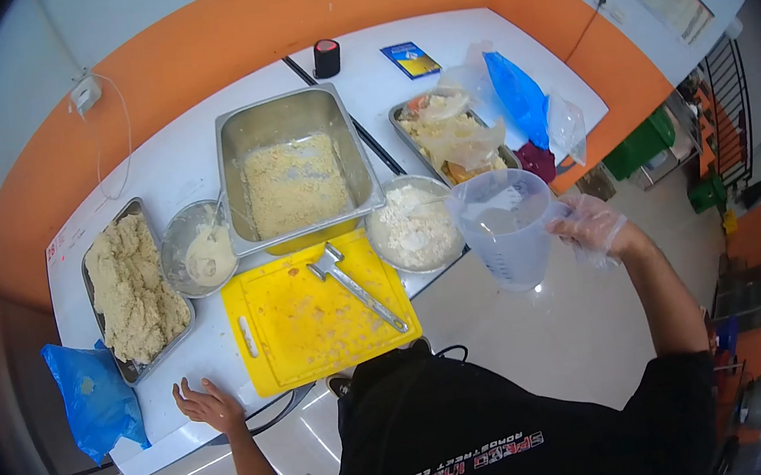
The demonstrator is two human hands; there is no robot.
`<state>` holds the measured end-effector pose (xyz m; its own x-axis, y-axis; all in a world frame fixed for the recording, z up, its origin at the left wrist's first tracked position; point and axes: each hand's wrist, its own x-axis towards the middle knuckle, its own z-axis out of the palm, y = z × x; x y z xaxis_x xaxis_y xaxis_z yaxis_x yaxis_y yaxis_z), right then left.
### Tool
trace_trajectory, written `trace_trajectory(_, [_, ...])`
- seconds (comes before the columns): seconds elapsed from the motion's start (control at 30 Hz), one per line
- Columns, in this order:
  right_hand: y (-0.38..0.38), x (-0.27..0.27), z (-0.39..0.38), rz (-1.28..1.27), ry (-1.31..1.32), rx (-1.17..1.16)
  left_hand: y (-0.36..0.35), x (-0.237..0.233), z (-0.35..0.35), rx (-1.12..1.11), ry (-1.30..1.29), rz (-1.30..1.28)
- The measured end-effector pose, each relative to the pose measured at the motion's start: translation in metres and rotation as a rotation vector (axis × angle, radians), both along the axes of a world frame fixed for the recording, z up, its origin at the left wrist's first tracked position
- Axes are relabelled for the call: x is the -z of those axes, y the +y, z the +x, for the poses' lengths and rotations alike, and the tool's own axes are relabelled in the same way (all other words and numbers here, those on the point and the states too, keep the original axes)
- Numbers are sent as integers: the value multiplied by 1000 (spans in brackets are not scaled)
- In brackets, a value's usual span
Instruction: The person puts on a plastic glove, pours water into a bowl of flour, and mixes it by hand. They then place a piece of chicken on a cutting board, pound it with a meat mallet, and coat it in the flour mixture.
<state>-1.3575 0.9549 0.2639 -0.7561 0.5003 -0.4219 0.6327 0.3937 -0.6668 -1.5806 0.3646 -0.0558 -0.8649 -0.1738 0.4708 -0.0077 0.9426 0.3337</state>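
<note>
In a clear plastic glove, my right hand [593,228] grips the handle of a translucent measuring jug [511,240], held off the table's front edge beside a bowl of white flour [415,228]. My left hand [206,406] looks bare; its fingers are spread at the near table edge, holding nothing. Between the hands lies a yellow cutting board [278,331] with scraps on it and a metal meat mallet [358,289] across it. Behind the board stands a deep steel pan [233,161] with pale crumbs in its bottom.
On the left are a tray heaped with crumb-coated pieces [135,291], a bowl of pale batter [209,257] and a blue plastic bag [95,401]. A tray of food under plastic [453,134], a blue bag [521,102], a booklet [411,60] and a black cylinder [326,58] stand farther back.
</note>
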Motion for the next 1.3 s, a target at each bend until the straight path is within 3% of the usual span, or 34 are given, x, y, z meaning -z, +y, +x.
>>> trace_trajectory(0.2, [13,9,13,-45,130,113,-6,5,-3,9,52,35])
trace_trajectory(0.3, [21,4,15,-42,228,144,-9,9,-7,-96,190,130])
trace_trajectory(0.4, [30,-7,10,-69,352,227,2,4,-6,-173,163,204])
trace_trajectory(0.53, [21,-51,-22,-132,453,316,16,-12,2,-208,193,248])
trace_trajectory(0.67, [32,-58,-79,-145,594,256,15,-16,27,-240,211,242])
trace_trajectory(0.8, [81,-21,-175,-281,785,283,-17,5,72,-317,224,123])
trace_trajectory(0.9, [102,19,-258,-155,896,179,-46,16,125,-396,214,55])
trace_trajectory(1.0, [107,59,-337,-392,872,278,-80,26,191,-543,138,-108])
trace_trajectory(1.07, [122,98,-386,-120,774,333,-93,24,245,-632,57,-100])
trace_trajectory(1.1, [132,120,-411,-138,776,305,-99,28,268,-664,62,-105])
trace_trajectory(1.23, [162,205,-467,479,775,246,-86,6,353,-944,-75,-189])
trace_trajectory(1.3, [156,213,-474,257,658,453,-77,-8,371,-1026,-127,-185])
